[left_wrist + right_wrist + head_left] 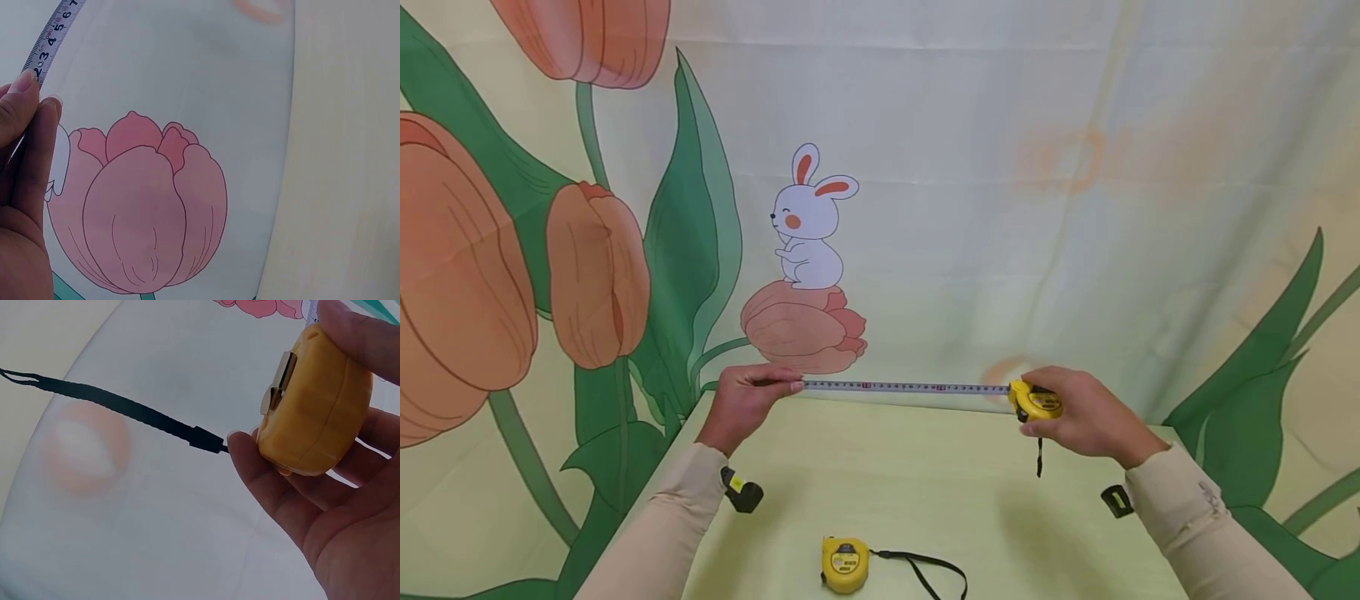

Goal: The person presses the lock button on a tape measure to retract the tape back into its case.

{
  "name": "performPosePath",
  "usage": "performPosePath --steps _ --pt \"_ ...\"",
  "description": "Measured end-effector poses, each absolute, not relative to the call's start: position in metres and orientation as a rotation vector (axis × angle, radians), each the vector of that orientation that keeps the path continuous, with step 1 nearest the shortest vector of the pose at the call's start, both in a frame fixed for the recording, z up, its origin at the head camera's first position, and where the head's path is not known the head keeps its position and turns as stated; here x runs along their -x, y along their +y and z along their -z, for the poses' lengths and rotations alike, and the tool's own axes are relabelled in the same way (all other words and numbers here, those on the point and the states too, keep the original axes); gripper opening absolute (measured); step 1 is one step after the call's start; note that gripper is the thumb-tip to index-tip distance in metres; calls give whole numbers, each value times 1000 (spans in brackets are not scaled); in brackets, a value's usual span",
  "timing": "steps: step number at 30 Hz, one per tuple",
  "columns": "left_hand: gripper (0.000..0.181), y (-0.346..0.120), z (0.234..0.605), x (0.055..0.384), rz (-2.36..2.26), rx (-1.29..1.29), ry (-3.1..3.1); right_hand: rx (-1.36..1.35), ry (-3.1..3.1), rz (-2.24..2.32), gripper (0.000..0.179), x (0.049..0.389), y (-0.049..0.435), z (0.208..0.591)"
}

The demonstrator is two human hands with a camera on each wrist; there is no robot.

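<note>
My right hand (1086,412) grips a yellow tape measure (1037,402), its case held between thumb and fingers. From the case a white metal blade (902,387) runs out straight to the left, its printed numbers facing me. The thumb and fingers of my left hand (748,404) pinch the blade's free end, near the low numbers that show in the left wrist view. A black wrist strap (125,409) hangs off the held case. Below, a second yellow tape measure (845,565) lies on the table (925,475) with its black strap (925,560) stretched to the right.
Behind the table hangs a cloth backdrop (940,208) printed with tulips and a white rabbit (808,242). The table's back edge meets it just below the stretched blade. Black wrist cameras (743,492) are strapped at both sleeves.
</note>
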State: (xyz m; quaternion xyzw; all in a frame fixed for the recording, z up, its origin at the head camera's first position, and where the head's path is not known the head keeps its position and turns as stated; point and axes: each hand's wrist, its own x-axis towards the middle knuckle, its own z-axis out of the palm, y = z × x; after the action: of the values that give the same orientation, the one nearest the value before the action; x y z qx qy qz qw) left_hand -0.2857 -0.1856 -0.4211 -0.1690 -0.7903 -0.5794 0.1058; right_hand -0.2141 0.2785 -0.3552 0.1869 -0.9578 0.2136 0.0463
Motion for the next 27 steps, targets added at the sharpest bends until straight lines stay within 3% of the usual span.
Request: performPosePath --steps 27 --pt "19 -184 423 285 1719 494 -2331 -573 -2915 -653 66 215 275 355"
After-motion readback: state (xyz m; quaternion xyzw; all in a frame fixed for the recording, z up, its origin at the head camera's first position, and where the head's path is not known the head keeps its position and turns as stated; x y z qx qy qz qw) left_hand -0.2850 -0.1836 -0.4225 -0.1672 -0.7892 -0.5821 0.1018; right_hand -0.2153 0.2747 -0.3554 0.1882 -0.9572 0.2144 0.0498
